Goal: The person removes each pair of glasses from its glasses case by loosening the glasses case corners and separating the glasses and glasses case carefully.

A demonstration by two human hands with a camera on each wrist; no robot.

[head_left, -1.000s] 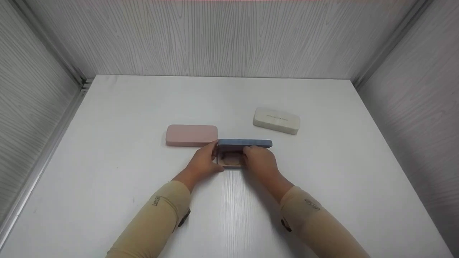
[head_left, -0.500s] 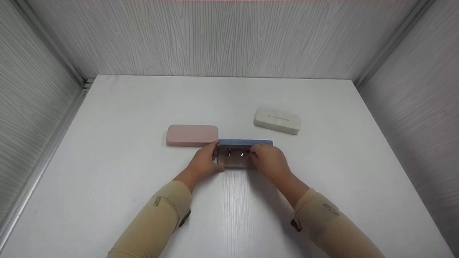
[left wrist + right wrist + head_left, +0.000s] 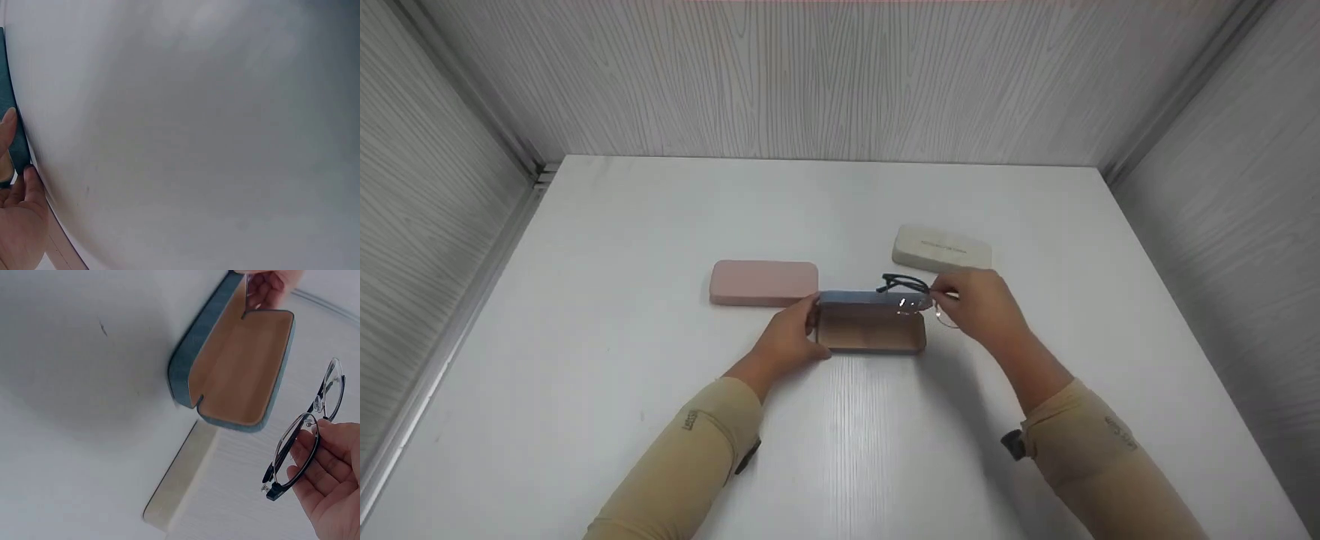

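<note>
A blue glasses case (image 3: 851, 298) with a brown lining stands open on the table, lid raised at the back, nothing inside it. My left hand (image 3: 784, 337) grips the case's left end, thumb at the front corner and fingers behind. In the left wrist view, only part of that hand (image 3: 22, 233) and the case's edge (image 3: 19, 143) show at the left. My right hand (image 3: 986, 304) pinches a pair of eyeglasses (image 3: 905, 282) at the middle, raised beyond the case's right end. The right wrist view shows their round clear lenses, dark frame (image 3: 292, 439) and folded temples.
A closed pink glasses case (image 3: 763, 282) lies just left of and behind the blue one. Behind my right hand is a closed cream case (image 3: 937, 246) with lettering on its lid. Wood-grain panels (image 3: 825, 82) wall the white table (image 3: 660, 210) at back and sides.
My right hand has lifted the eyeglasses out of the blue case and moved right and up with them. The lid now stands fully raised. My left hand stays on the case's left end.
</note>
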